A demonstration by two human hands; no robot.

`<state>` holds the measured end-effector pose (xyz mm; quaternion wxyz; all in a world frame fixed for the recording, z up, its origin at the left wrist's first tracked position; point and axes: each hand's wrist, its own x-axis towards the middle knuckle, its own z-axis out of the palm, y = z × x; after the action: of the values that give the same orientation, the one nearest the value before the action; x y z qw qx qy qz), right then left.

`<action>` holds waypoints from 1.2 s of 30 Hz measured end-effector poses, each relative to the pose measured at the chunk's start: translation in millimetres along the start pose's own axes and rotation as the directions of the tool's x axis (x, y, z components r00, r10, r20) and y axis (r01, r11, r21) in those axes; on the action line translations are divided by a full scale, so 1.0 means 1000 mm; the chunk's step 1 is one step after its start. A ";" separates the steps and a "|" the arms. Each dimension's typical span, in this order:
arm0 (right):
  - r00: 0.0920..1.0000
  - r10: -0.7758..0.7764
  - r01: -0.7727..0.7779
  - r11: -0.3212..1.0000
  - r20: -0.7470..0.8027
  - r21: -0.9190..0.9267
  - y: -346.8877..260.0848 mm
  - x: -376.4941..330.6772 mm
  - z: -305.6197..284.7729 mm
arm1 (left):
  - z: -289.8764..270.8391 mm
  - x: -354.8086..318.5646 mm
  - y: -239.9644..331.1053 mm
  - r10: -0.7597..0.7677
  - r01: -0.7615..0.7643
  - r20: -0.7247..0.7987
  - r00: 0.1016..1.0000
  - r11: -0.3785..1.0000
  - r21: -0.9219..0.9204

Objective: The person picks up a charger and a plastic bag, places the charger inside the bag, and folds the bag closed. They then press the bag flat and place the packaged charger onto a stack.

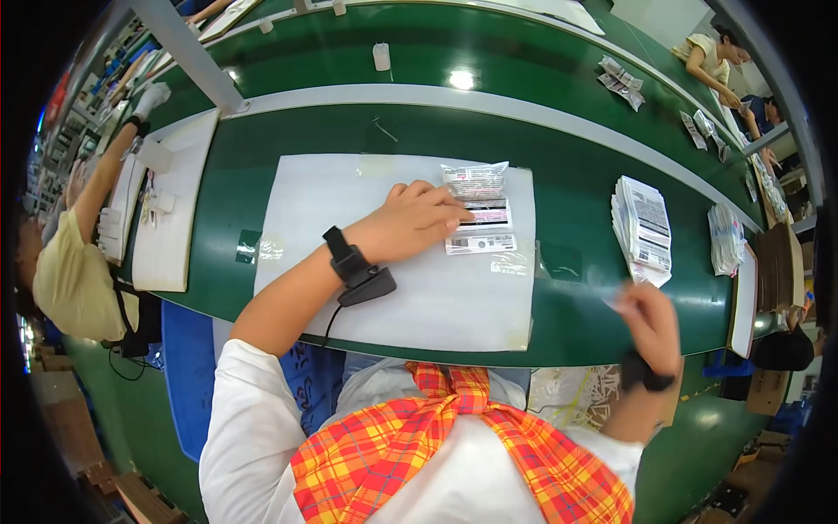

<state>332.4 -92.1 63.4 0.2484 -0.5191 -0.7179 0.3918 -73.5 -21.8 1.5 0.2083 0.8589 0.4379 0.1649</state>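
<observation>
My left hand [417, 217] lies over the left edge of a silvery printed packet [491, 194]. Its fingers are stretched out and touch the packet, which rests on a white foam sheet [323, 218]. Just below the packet's body is a white printed strip [483, 244]; whether the two are joined I cannot tell. To the right, my right hand [653, 323] is raised near the table's front edge, fingers bent and smeared by motion. A stack of white printed packets [644, 229] lies just beyond it, and any contact or held thing is unclear.
Another pile of packets [725, 240] sits at the right end of the green table [567, 210]. Beyond a grey rail, loose packets [621, 83] and a small white block [381, 57] lie on a green surface. Other people work left [74, 271] and far right [711, 65].
</observation>
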 end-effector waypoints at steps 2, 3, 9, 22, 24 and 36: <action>0.940 0.135 -0.083 0.982 -0.313 0.172 0.042 -0.085 -0.040 | -0.005 0.004 -0.002 0.069 -0.070 -0.011 0.998 0.994 -0.083; 0.885 0.270 -0.189 0.953 -0.380 0.237 0.063 -0.123 -0.051 | -0.006 0.005 -0.001 0.068 -0.070 -0.020 0.997 0.994 -0.090; 0.742 0.456 -0.632 0.721 -0.491 -0.285 0.062 -0.161 -0.050 | 0.002 0.022 0.026 0.047 -0.032 -0.055 0.997 0.970 0.243; 0.960 0.005 0.186 0.732 0.279 -0.656 -0.031 0.186 0.074 | -0.015 0.003 0.026 -0.040 0.058 -0.080 0.996 0.970 0.235; 0.944 -0.119 0.277 0.795 0.308 -0.540 -0.037 0.197 0.078 | -0.019 0.003 0.018 -0.033 0.042 -0.049 0.998 0.979 0.198; 0.969 -0.221 0.095 0.741 -0.107 -0.665 0.015 0.192 -0.069 | -0.034 0.026 0.016 0.029 -0.030 0.028 0.999 0.999 0.040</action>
<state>328.4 111.5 81.2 0.1467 -0.5430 -0.8256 0.0451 -63.9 -1.1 41.5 0.1943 0.8716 0.4255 0.1470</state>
